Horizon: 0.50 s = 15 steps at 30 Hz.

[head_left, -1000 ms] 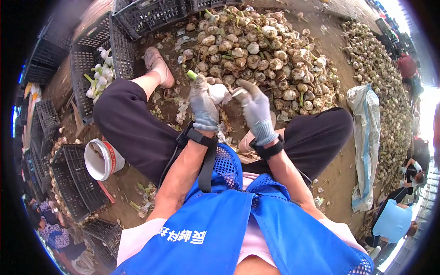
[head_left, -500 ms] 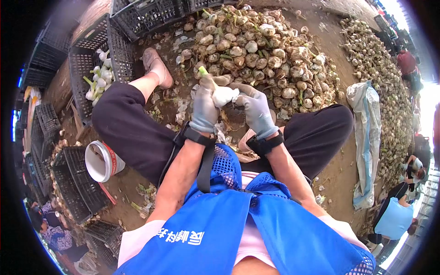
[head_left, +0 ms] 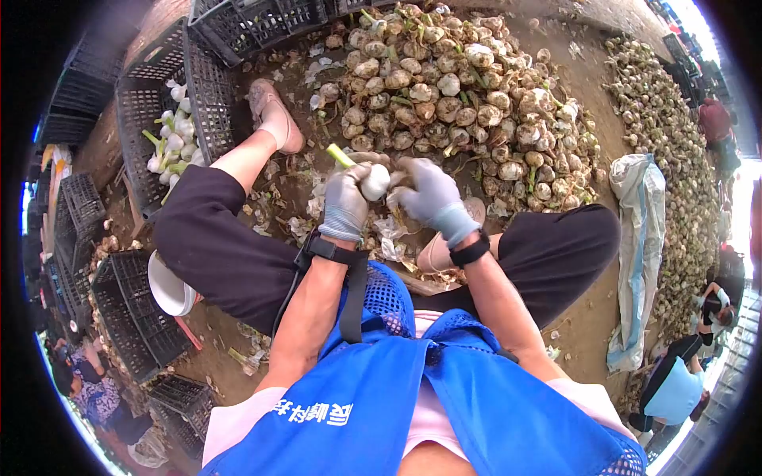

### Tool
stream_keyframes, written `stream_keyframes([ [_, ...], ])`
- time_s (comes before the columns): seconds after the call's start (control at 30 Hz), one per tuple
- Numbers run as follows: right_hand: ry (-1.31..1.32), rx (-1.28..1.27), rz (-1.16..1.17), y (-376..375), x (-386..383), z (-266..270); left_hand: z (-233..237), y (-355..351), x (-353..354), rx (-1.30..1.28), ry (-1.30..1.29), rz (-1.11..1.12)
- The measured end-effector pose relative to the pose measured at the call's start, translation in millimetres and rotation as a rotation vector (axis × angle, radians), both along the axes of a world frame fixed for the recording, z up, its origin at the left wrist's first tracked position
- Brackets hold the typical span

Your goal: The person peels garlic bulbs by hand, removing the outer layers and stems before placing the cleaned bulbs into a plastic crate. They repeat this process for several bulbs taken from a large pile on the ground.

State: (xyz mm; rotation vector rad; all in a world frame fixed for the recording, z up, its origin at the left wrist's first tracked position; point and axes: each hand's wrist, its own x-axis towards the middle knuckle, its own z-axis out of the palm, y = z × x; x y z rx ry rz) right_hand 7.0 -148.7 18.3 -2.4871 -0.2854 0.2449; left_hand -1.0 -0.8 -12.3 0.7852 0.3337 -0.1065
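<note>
Left hand (head_left: 346, 200): I see its gloved fingers curled around the garlic bulb (head_left: 375, 183), green stem jutting beyond them.
Right hand (head_left: 432, 195): fingers bent and slightly spread, just beside the bulb; from my view I can't tell if they touch.
Garlic heap (head_left: 468, 95): beyond both hands' fingertips.
Black crate (head_left: 213, 103): left of the left fingers, holding white bulbs (head_left: 182, 127).

Fisheye distortion, dark corners, right-edge glare.
</note>
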Motion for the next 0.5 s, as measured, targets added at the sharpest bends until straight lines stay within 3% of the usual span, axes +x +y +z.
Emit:
stream_keyframes([
  [0.03,0.065,-0.255,0.12,13,2,14,9,-1,1,0.228,-0.038,-0.09],
  [0.07,-0.036,-0.39,0.177,21,-3,8,8,1,2,0.303,-0.012,-0.091],
  [0.1,-0.071,-0.387,0.217,24,-6,0,7,4,3,0.378,0.017,-0.086],
  [0.17,0.266,-0.504,0.524,32,-14,-10,0,15,10,-0.232,0.275,0.032],
  [0.2,0.362,-0.488,0.555,35,-30,-27,6,22,15,-0.445,0.347,0.067],
  [0.27,0.49,-0.328,0.554,31,-44,-80,16,47,27,-0.843,0.189,0.244],
  [0.3,0.526,-0.178,0.533,26,-42,-99,35,66,37,-0.94,0.028,0.279],
  [0.33,0.231,-0.053,0.679,19,-20,-95,49,86,38,-0.593,-0.093,0.464],
  [0.37,0.367,-0.148,0.483,23,8,-41,52,97,38,-0.576,-0.166,0.51],
  [0.43,0.805,1.055,-0.277,14,27,-37,56,102,37,-0.418,-0.188,0.499],
  [0.47,0.906,1.366,-0.301,13,38,-51,58,92,41,-0.28,-0.146,0.442],
  [0.5,0.97,1.395,-0.331,15,47,-44,59,80,42,-0.145,-0.1,0.386],
])
